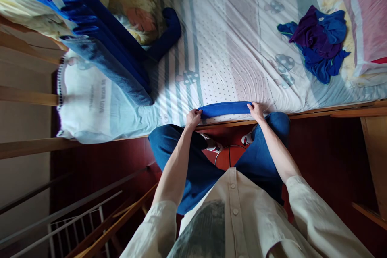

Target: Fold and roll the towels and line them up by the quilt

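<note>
A long, narrow folded blue cloth [225, 109] lies along the front edge of the bed. At its left end, my left hand [194, 118] is closed with the fingertips pinching the cloth. The opposite end is pinched between the fingers of my right hand [256, 111]. To the left on the bed stand several folded blue garments [111, 36] in a slanted row, with a grey-blue folded one [109, 68] at the near side. A crumpled pile of purple and blue clothes [320, 40] rests at the right.
Pillows or bundled bedding [130, 4] fill the upper left, and a pink pillow [365, 16] sits at the far right. The bed's wooden edge [320, 113] runs before my knees. A white wire rack [90, 225] stands at the lower left.
</note>
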A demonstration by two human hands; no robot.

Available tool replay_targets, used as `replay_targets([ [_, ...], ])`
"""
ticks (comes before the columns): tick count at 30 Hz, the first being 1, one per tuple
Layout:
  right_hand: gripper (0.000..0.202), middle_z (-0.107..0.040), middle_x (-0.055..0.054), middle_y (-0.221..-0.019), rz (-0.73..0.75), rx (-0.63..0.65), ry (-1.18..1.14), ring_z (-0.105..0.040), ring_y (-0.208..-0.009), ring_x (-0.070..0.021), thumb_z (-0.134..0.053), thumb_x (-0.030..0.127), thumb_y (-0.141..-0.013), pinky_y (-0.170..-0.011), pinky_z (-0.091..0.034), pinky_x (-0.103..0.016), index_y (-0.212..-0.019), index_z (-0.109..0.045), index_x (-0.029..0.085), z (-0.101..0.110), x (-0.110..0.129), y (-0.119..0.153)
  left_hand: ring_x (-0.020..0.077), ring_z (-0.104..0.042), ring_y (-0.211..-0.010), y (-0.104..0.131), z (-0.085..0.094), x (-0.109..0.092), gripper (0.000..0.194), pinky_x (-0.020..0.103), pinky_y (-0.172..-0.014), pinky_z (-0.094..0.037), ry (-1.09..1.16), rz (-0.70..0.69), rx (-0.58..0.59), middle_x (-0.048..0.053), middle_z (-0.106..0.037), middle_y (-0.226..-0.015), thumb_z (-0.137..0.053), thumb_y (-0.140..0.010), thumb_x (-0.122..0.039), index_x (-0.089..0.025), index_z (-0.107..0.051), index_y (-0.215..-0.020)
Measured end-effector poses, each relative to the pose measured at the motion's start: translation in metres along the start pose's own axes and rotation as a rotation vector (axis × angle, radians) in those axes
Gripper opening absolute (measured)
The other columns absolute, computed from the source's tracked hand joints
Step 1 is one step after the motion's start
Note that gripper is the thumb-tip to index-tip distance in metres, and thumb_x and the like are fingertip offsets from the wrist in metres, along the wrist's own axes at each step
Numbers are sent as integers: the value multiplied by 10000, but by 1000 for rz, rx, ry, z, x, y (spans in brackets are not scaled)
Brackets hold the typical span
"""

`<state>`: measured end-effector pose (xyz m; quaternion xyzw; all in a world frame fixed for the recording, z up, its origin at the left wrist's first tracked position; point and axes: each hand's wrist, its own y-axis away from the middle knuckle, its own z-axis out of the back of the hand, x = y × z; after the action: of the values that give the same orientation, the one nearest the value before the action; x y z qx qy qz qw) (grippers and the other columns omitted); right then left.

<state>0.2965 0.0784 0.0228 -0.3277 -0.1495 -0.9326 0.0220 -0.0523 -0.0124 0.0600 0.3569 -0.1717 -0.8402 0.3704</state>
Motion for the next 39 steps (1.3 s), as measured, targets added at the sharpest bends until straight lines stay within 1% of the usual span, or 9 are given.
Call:
replay_targets([
  [6, 292, -764, -154, -955, 18, -101, 28, -712, -939, -298, -540, 407, -1021, -928, -555, -416, -1051, -698, 163, 3, 6, 6, 265, -731, -1030, 8, 6, -6, 217, 342, -941, -525, 22, -33, -81, 133, -781, -1039, -610, -932, -310, -157, -684, -1067],
  [10, 357, -734, -196, -1219, 190, -235, 113, -675, -1168, -299, -421, 283, -1059, -1066, -519, -464, -1268, -674, 142, 11, 21, 18, 263, -735, -963, 29, 8, -3, 95, 360, -938, -533, 85, -73, -174, 98, -762, -894, -611, -913, -263, -183, -656, -938],
  [15, 459, -623, -156, -1500, 462, -109, 234, -528, -1441, -272, -350, 277, -1083, -1237, -396, -484, -1417, -645, 170, 8, 44, 38, 219, -721, -730, 75, -29, -5, 151, 332, -755, -575, 641, 128, 368, 84, -751, -794, -655, -920, -304, -164, -679, -871],
  [17, 496, -552, -147, -1583, 479, -21, 314, -446, -1521, -280, -348, 309, -1087, -1280, -329, -519, -1490, -596, 161, 3, 47, 43, 211, -745, -809, 84, -49, -11, 92, 313, -779, -586, 937, 219, 448, 116, -776, -917, -690, -907, -236, -146, -693, -927],
  [20, 559, -428, -148, -1674, 423, 56, 427, -347, -1586, -295, -347, 345, -1085, -1299, -266, -571, -1596, -476, 158, -3, 46, 46, 188, -755, -884, 80, -65, -23, 39, 296, -847, -594, 1265, 363, 389, 120, -768, -963, -685, -927, -168, -144, -681, -958],
  [23, 599, -332, -142, -1722, 390, 97, 505, -282, -1617, -286, -351, 360, -1081, -1308, -237, -570, -1647, -387, 169, -3, 43, 47, 136, -730, -833, 63, -64, -32, 27, 264, -867, -584, 1383, 401, 275, 61, -727, -885, -657, -968, -180, -169, -637, -954],
  [31, 751, -266, -202, -1734, 360, 227, 573, -217, -1635, -339, -525, 426, -1013, -1308, -183, -618, -1670, -313, 131, 8, 48, 48, 57, -524, -609, 34, -47, -38, 286, 160, -592, -415, 1543, 388, -108, -61, -596, -782, -785, -839, -156, -232, -581, -1024],
  [35, 902, -328, -236, -1704, 394, 198, 491, -257, -1618, -368, -702, 435, -916, -1306, -192, -626, -1666, -305, 131, 11, 77, 37, 103, -643, -838, 38, -45, -41, 375, 195, -704, -468, 1477, 242, -111, -4, -678, -998, -838, -783, -254, -248, -612, -1083],
  [39, 1065, -372, -242, -1679, 477, 179, 343, -314, -1596, -351, -865, 404, -783, -1311, -220, -583, -1652, -307, 144, 0, 136, 22, 201, -669, -1083, 44, -39, -47, 477, 307, -905, -519, 1378, 7, -101, 49, -691, -1145, -881, -728, -365, -248, -642, -1124],
])
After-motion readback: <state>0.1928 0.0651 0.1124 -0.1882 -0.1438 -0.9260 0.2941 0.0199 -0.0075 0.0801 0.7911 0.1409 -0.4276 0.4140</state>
